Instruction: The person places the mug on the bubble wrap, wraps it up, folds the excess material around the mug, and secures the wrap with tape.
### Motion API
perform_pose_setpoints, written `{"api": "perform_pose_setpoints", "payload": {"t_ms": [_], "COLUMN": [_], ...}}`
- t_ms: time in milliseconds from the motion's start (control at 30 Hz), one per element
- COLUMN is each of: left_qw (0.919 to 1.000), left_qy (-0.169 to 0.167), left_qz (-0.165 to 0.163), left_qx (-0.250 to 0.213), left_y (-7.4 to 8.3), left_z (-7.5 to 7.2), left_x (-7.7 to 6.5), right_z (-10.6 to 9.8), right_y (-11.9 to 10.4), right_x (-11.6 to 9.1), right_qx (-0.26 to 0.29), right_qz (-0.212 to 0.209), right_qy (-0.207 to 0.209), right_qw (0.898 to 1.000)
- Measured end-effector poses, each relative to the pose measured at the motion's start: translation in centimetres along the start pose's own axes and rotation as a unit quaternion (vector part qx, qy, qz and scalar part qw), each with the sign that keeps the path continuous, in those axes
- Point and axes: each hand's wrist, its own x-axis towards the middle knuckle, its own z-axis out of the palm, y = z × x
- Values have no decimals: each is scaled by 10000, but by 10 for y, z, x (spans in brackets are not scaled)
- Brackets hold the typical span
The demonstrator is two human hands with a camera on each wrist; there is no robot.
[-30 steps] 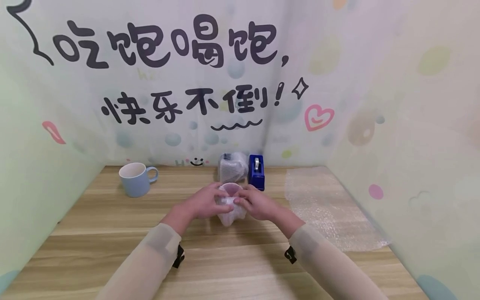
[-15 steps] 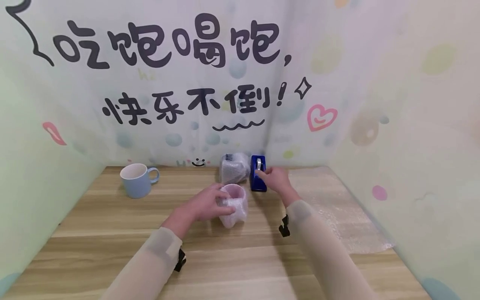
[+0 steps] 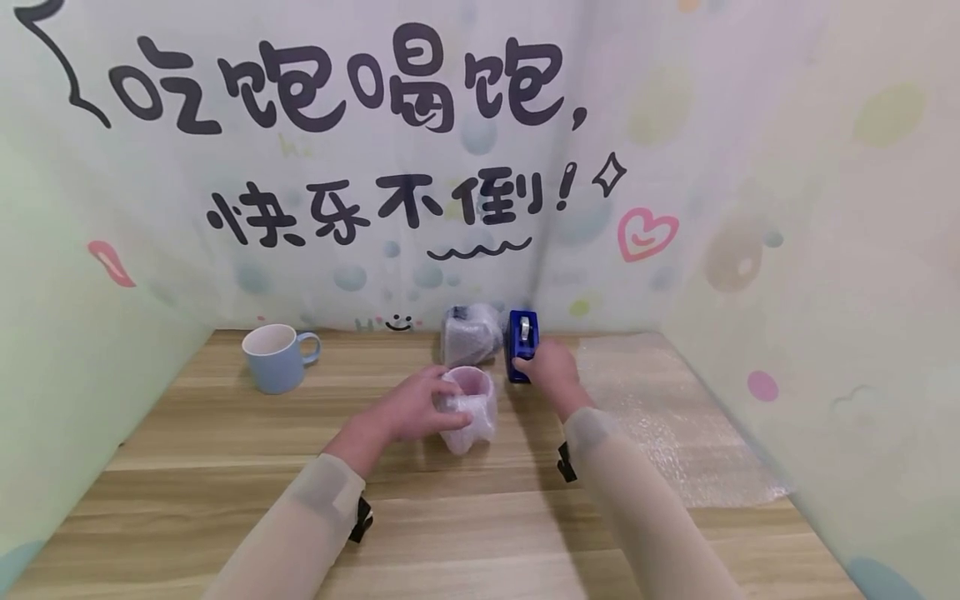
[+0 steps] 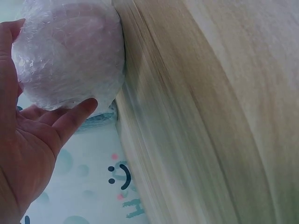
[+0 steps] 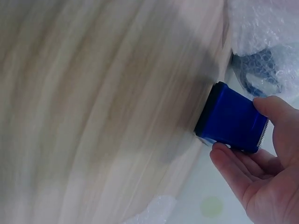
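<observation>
A pink cup [image 3: 472, 382] stands in bubble wrap [image 4: 70, 56] on the table, its rim and inside showing at the top. My left hand [image 3: 408, 407] holds the wrapped cup from its left side, thumb at the front and fingers toward the back. To the right, my right hand [image 3: 553, 372] grips a blue tape dispenser [image 3: 522, 342]. In the right wrist view the thumb lies on one side of the dispenser [image 5: 233, 119] and the fingers on the other, near its toothed cutting edge [image 5: 263, 133].
Another bubble-wrapped item [image 3: 471, 333] sits behind the cup, against the back wall. A light blue mug [image 3: 275, 362] stands at the back left of the wooden table [image 3: 450, 533]. A flat sheet of bubble wrap [image 3: 660, 417] lies along the right side.
My right hand has left the wrapped cup and moved right to the tape dispenser, closing around its front end. The left hand has stayed on the cup.
</observation>
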Motion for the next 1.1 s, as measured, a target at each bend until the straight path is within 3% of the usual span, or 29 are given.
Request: {"api": "perform_pose_setpoints", "payload": {"t_ms": [200,333,467,567,667,833,900,1000,1100], "left_qw": [9999,9999,9998,9997,9996,9996,9995,9995,9995], "left_qy": [79,107,131,160,175,185,210,243,246], "left_qz": [70,123,150,156,181,178,156,149,152], "left_qx": [-24,-11,-36,-77,-109,-138,-150,-138,-127], "left_y": [-2,-2,-2,-1,-1,-1,-1,-2,-3], "left_z": [1,2,4,5,6,7,6,6,5], "left_x": [0,0,0,0,0,1,1,1,0], "right_z": [-5,-9,-17,-23,-29,-38,-40,-43,-42], "right_y": [5,10,8,6,4,0,-2,-6,-11], "right_x": [4,8,14,20,25,32,32,28,17], "right_qx": [-117,719,1890,2436,2620,2417,2521,2796,3227], "right_qz": [157,639,1524,1900,1930,1644,1588,1674,2047], "right_qy": [-221,-434,-595,-713,-972,-1205,-1193,-1135,-1133], "right_qw": [9996,9944,9683,9484,9406,9487,9471,9386,9171]}}
